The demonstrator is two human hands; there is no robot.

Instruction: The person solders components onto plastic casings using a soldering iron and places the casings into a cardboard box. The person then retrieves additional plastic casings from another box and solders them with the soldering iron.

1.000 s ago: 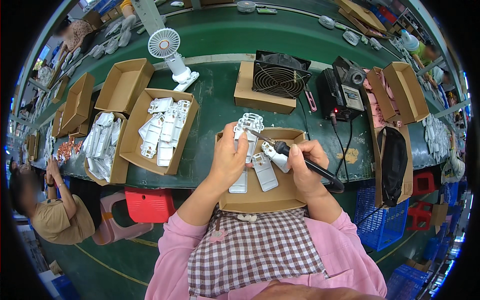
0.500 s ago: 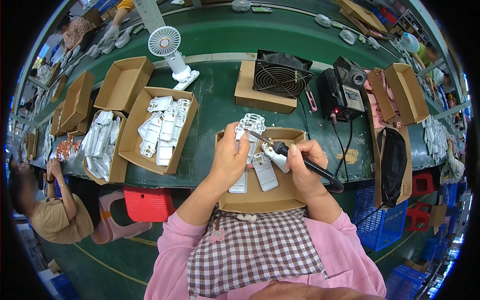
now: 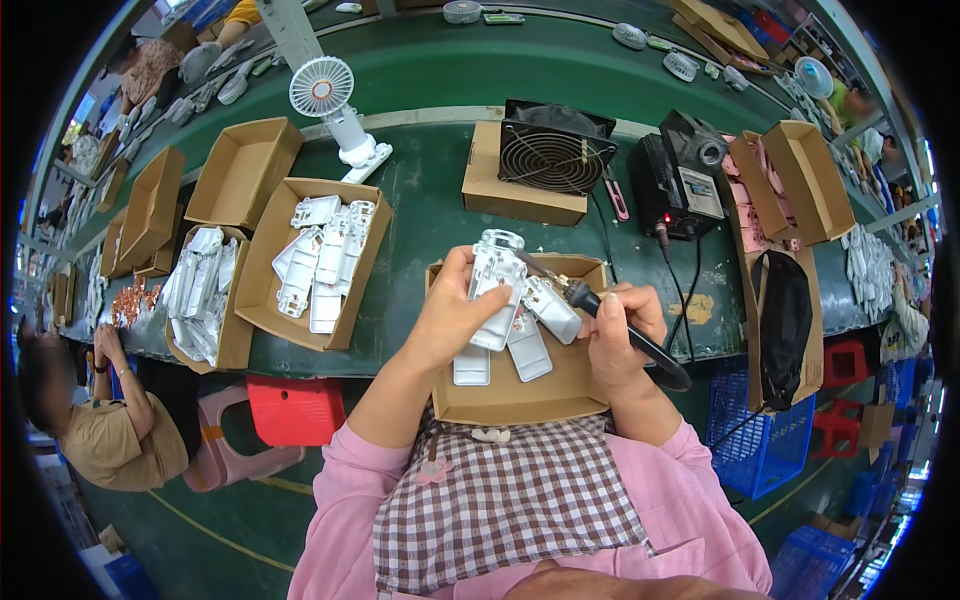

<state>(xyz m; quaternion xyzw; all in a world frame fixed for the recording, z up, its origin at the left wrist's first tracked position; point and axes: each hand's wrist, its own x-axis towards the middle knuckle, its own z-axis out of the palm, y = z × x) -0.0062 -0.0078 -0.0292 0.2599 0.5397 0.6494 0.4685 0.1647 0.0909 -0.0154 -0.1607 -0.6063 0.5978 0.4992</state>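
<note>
Housing (image 3: 498, 277), white plastic, pinched by left hand (image 3: 444, 322), overlaps brown cardboard tray edge (image 3: 588, 269); right hand (image 3: 620, 345) clasps black-handled soldering iron (image 3: 584, 297).

white fan (image 3: 345, 130), black caged fan (image 3: 553, 160) on a cardboard box (image 3: 520, 204), red stool (image 3: 295, 408), blue plastic basket (image 3: 768, 448), black pouch (image 3: 783, 330)

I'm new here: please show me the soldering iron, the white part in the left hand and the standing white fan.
Soldering iron (image 3: 655, 353): head view, on the black handle.
White part (image 3: 498, 272): head view, on its upper body.
Standing white fan (image 3: 321, 87): head view, middle of its round front.
</note>
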